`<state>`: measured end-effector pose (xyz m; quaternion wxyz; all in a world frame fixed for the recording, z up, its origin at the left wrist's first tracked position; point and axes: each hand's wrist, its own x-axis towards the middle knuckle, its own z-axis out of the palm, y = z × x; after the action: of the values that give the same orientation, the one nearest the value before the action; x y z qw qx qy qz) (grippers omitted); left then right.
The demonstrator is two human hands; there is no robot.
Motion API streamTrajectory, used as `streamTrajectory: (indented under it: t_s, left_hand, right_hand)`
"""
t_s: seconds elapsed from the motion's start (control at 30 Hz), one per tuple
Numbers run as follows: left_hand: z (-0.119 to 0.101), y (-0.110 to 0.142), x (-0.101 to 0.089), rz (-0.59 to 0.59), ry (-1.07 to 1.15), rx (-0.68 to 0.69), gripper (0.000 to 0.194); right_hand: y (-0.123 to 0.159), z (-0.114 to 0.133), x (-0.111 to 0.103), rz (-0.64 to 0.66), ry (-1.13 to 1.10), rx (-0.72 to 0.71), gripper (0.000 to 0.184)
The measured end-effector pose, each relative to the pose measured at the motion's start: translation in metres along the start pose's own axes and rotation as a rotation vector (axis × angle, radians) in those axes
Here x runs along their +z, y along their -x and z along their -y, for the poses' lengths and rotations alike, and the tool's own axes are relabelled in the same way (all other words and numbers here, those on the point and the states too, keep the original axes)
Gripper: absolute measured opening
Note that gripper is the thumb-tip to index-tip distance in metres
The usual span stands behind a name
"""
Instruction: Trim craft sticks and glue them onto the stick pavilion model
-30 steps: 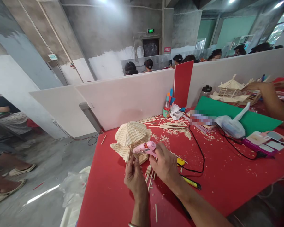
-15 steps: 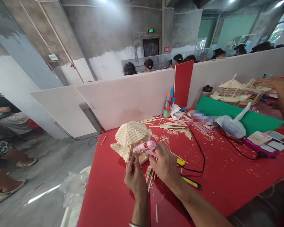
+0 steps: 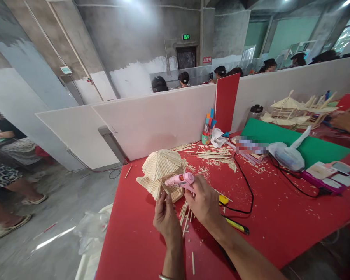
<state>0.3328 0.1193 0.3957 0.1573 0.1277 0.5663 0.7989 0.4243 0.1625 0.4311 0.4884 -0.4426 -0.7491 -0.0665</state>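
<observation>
a dome-roofed model of pale wooden sticks [image 3: 161, 165] sits on the red tabletop [image 3: 134, 241], in front of the person and near the table's far left corner. at its front edge the person's left hand [image 3: 167, 221] has thumb and fingers drawn into a closed pinch; whether a stick lies between them is too small to tell. the right hand [image 3: 205, 200] is wrapped firmly around a pink glue gun [image 3: 179, 180], its nose pointing at the model. that nose has just risen a little from the left fingertips, which leaves the spot by the pinch less covered.

loose pale sticks [image 3: 186, 217] lie just beside the hands, with a yellow-and-black cutter [image 3: 236, 224] to their right. farther out are a green board [image 3: 291, 144] and a second stick-built model [image 3: 288, 109]; a co-worker's hand [image 3: 348, 122] has drawn back from that one, so the two are now apart.
</observation>
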Motion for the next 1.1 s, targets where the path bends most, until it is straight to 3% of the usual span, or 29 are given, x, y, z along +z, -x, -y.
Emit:
streamTrajectory:
  t_s: [1.1]
  left_hand:
    - [0.0091, -0.0020, -0.0048, 0.031, -0.053, 0.045, 0.034]
  right_hand:
    - [0.0013, -0.0014, -0.0041, 0.000, 0.002, 0.009, 0.012]
